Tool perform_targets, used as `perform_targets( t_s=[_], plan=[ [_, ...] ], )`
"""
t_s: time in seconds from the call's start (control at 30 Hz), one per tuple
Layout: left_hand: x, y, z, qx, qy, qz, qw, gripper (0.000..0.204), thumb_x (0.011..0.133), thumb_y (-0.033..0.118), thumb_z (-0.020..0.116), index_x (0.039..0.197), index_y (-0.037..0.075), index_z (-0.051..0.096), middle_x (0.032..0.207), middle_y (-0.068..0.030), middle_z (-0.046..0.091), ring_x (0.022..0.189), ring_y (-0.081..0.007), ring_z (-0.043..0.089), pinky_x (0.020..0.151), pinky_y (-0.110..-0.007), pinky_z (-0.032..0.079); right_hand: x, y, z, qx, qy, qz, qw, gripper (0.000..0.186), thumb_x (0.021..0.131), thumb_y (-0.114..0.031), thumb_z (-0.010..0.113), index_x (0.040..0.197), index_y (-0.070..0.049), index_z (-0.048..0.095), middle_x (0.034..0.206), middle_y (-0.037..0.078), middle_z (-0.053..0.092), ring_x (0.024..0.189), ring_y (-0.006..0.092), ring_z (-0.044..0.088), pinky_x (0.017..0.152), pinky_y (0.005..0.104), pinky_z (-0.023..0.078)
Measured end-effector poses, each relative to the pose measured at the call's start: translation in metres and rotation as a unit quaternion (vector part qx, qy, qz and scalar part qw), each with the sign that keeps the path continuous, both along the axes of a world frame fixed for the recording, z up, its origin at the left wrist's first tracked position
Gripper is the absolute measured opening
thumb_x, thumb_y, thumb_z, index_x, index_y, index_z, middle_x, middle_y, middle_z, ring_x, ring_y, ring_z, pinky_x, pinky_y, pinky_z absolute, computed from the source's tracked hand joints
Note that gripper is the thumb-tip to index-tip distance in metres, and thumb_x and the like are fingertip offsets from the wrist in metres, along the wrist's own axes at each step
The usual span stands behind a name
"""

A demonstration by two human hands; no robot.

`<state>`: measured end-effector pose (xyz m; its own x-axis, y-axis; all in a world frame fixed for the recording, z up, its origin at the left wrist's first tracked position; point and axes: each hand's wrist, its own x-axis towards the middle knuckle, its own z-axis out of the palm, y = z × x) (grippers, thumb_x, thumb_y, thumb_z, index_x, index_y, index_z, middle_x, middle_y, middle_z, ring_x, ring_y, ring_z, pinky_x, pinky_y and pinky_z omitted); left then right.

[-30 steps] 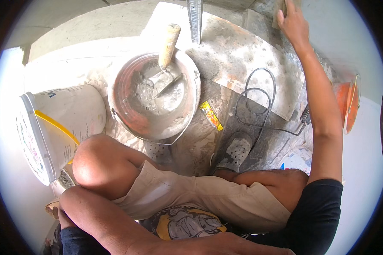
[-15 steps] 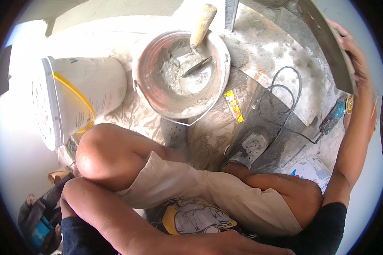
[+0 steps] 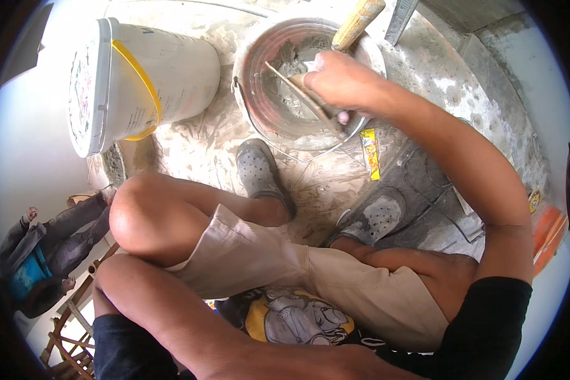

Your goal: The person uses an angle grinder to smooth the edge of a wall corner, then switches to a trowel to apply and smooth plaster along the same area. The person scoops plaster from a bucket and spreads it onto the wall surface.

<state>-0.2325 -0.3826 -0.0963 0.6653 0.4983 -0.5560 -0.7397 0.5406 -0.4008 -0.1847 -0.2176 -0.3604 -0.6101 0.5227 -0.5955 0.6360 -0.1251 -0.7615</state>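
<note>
Right hand [image 3: 339, 79] clenched round trowel [image 3: 310, 95], blade inside mortar pan [image 3: 253, 104], touching grey mix. Second wooden handle [image 3: 358, 22] leans on pan's far rim. White bucket [image 3: 139, 76] lies tipped just left of pan. Left hand out of sight; grip cannot be told.

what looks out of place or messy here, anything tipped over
The white bucket with the yellow handle lies on its side left of the mortar pan. Grey mortar dust is smeared over the floor. The right hand holds a flat tool in the pan.
</note>
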Motion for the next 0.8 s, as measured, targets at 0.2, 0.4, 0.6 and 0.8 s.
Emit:
perform_targets(
  t_s=[0.2, 0.4, 0.6, 0.8],
  plan=[
    [0.009, -0.005, 0.019, -0.159, -0.024, 0.159, 0.974, 0.030, 0.083, -0.015, 0.038, 0.063, 0.008, 0.040, 0.056, -0.0028, 0.047, 0.046, -0.0142, 0.041, 0.049, -0.025, 0.034, -0.028, -0.018, -0.006, -0.033, -0.035, -0.068, 0.996, 0.025, 0.090, -0.006, 0.056, 0.086, 0.012, 0.073, 0.079, 0.026, 0.074, 0.060, 0.0291, 0.074, 0.056, 0.0397, 0.061],
    [0.000, -0.014, 0.031, -0.234, 0.003, 0.201, 0.951, 0.041, 0.081, -0.018, 0.037, 0.052, 0.012, 0.034, 0.049, 0.0021, 0.043, 0.037, -0.0104, 0.035, 0.040, -0.022, 0.028, -0.041, -0.025, -0.045, 0.150, -0.083, 0.155, 0.973, 0.025, 0.089, -0.008, 0.056, 0.093, 0.003, 0.077, 0.083, 0.014, 0.078, 0.065, 0.0224, 0.076, 0.069, 0.0344, 0.062],
    [-0.032, -0.022, 0.015, -0.190, -0.056, 0.179, 0.964, 0.036, 0.085, -0.010, 0.043, 0.055, 0.008, 0.043, 0.052, -0.0010, 0.053, 0.042, -0.0126, 0.045, 0.042, -0.023, 0.034, -0.061, -0.012, -0.035, -0.055, -0.118, -0.036, 0.991, 0.024, 0.095, -0.005, 0.052, 0.100, 0.006, 0.073, 0.095, 0.019, 0.076, 0.073, 0.0264, 0.077, 0.063, 0.0353, 0.063],
    [-0.071, -0.008, 0.038, -0.287, -0.004, 0.065, 0.956, 0.032, 0.085, -0.013, 0.043, 0.059, 0.006, 0.047, 0.054, -0.0012, 0.053, 0.043, -0.0125, 0.045, 0.042, -0.022, 0.035, -0.049, -0.005, -0.061, -0.160, -0.027, -0.149, 0.976, 0.020, 0.096, -0.004, 0.057, 0.105, 0.007, 0.071, 0.097, 0.021, 0.071, 0.074, 0.0316, 0.076, 0.052, 0.0390, 0.060]
  ],
)
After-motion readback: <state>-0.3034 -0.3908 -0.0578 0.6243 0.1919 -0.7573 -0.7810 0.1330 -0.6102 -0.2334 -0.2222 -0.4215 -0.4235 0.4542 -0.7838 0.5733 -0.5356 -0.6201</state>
